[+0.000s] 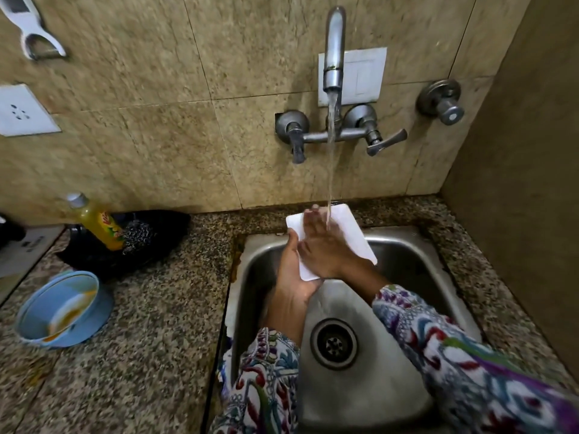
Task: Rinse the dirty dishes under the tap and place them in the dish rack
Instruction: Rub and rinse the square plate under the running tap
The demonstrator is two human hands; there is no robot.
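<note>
The rinsing step is in hand: one white square plate is held over the sink under the running tap. It is grasped at its edge by the left hand, while the right hand lies flat on it with straight fingers, rubbing it in the stream. One blue bowl with orange residue waits on the counter. Next, the plate must probably be carried to the dish rack, which is not seen here.

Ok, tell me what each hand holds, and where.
Left hand grips the white plate by its near-left edge; right hand lies flat on its face, gripping nothing.
</note>
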